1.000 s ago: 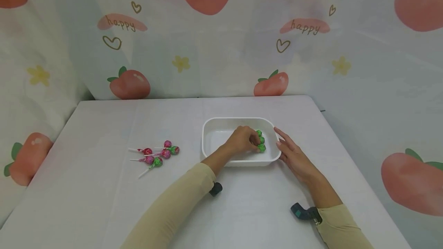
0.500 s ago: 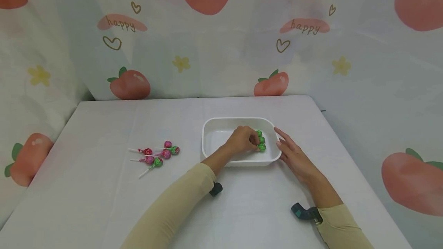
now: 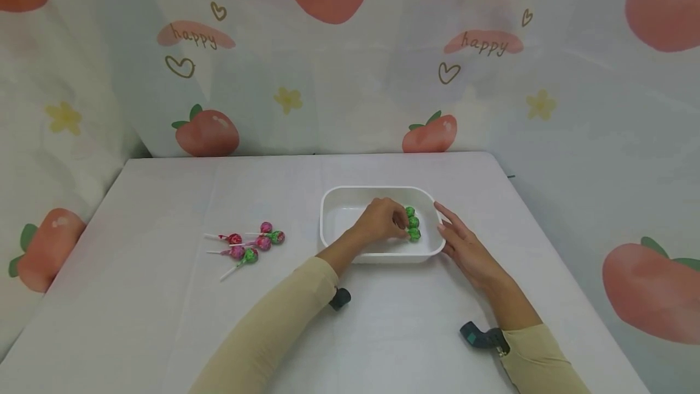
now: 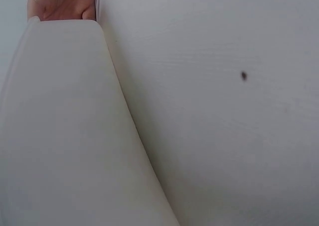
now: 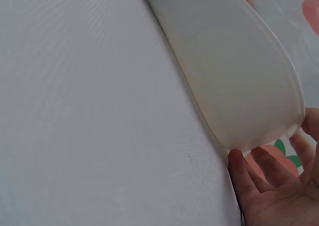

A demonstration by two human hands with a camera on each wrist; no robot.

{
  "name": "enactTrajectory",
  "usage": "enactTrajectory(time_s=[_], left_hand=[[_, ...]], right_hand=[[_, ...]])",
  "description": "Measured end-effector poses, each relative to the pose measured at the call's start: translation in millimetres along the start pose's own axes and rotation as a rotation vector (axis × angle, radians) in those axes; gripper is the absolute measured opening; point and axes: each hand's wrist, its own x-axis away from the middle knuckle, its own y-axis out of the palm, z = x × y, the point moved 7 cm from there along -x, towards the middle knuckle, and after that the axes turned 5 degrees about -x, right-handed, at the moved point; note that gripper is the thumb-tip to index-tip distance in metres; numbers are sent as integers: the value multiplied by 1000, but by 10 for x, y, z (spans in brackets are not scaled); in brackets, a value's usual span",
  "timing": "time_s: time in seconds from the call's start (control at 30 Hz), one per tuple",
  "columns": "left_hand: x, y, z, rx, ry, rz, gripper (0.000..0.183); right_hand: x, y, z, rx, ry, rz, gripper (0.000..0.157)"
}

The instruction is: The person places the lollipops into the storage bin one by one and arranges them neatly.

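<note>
A white tray stands on the table, with several green-wrapped lollipops lined up at its right end. My left hand reaches over the front rim, its curled fingers and thumb pinching at the nearest green lollipop; the sticks are hidden beneath the hand. In the left wrist view the tray wall hides the fingers, and only part of the palm shows. Against the tray's right end my right hand rests with fingers extended. The right wrist view shows its fingertips touching the outer wall.
Several pink, red and green lollipops lie in a loose cluster on the white table, left of the tray. A fruit-patterned curtain hangs behind the table and at both sides.
</note>
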Motion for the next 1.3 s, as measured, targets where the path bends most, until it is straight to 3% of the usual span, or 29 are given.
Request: enactTrajectory(time_s=[0.2,0.47,0.73,0.97,1.3], left_hand=[[14,-129,-12,65,7,16,16],[101,-454,-26,130,48,23,19],[340,-721,-158,153,60,26,14],[595,-930,-344,160,53,74,12],[958,-1246,-665,178,-50,208,10]], right_hand=[[1,6,5,4,15,8,62],[-11,22,-9,6,32,29,59],[0,18,-20,32,38,44,59],[13,27,-19,30,32,35,61],[-5,16,-16,19,32,41,60]])
